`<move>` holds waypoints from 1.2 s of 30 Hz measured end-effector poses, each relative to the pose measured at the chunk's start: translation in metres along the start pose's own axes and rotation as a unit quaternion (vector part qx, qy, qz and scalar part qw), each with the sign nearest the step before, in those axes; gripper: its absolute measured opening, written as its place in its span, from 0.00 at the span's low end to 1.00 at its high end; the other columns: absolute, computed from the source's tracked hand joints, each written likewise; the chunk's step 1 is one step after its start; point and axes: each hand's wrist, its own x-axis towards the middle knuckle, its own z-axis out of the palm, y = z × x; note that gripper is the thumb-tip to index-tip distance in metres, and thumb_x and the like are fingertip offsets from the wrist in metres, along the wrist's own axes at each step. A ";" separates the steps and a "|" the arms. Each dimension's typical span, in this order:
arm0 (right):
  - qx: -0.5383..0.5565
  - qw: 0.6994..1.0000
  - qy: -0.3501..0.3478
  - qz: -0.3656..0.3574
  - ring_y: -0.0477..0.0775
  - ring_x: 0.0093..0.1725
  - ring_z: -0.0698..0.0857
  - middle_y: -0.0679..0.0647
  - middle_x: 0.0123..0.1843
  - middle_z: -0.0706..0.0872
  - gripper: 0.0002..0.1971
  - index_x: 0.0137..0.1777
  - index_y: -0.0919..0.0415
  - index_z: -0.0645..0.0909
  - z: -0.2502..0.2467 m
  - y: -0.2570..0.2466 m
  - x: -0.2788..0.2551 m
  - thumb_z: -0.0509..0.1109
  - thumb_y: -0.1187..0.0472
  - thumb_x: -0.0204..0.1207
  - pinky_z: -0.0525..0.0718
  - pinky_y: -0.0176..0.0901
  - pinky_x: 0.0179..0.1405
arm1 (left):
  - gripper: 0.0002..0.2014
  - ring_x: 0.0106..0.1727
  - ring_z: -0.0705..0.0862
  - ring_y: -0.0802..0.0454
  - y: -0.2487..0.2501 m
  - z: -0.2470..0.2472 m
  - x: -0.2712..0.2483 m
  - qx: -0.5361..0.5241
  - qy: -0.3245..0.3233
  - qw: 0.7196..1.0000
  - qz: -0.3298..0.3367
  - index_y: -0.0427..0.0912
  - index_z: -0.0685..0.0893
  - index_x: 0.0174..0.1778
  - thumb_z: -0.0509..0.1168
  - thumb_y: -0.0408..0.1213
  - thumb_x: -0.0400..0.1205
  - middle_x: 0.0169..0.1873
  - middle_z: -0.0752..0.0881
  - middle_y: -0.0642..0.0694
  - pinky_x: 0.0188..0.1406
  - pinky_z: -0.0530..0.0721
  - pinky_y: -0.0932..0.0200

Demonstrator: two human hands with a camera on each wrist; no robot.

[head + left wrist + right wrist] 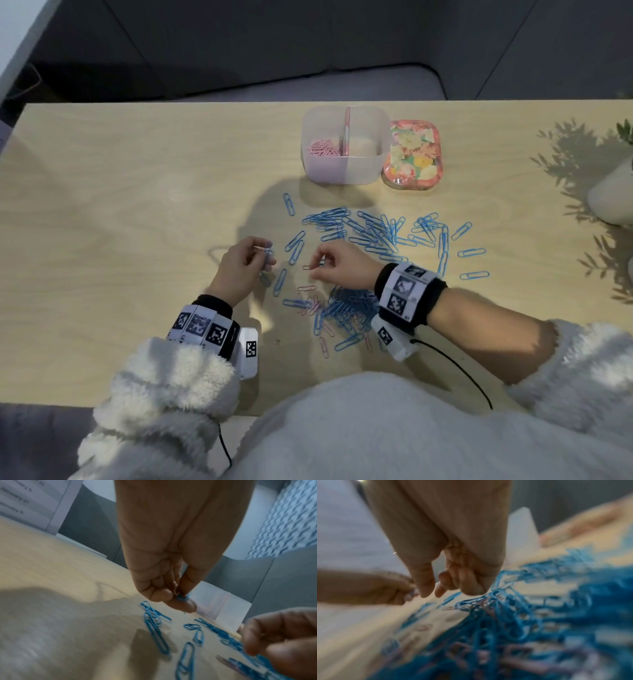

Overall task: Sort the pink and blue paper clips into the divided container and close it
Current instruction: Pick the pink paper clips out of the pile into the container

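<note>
Light wooden table (120, 192), grain visible. White pot (613, 195) at far right edge, cut off by the frame; green leaves (625, 132) above it, throwing leafy shadows on the wood. Beyond the far edge, a grey cushioned seat (308, 85). Fluffy white sleeves (164, 387) nearest the camera.

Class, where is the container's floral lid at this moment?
In the head view, the floral lid lies flat on the table, far side, right of centre, immediately right of the open divided container.
</note>
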 end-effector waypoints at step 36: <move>-0.251 0.966 -0.005 -0.061 0.57 0.56 0.83 0.54 0.53 0.87 0.06 0.50 0.55 0.84 0.025 -0.001 -0.023 0.70 0.58 0.74 0.71 0.43 0.44 | 0.05 0.40 0.79 0.48 0.003 0.036 -0.015 0.315 -0.160 0.931 0.098 0.43 0.75 0.38 0.65 0.33 0.78 0.36 0.77 0.48 0.36 0.70 0.64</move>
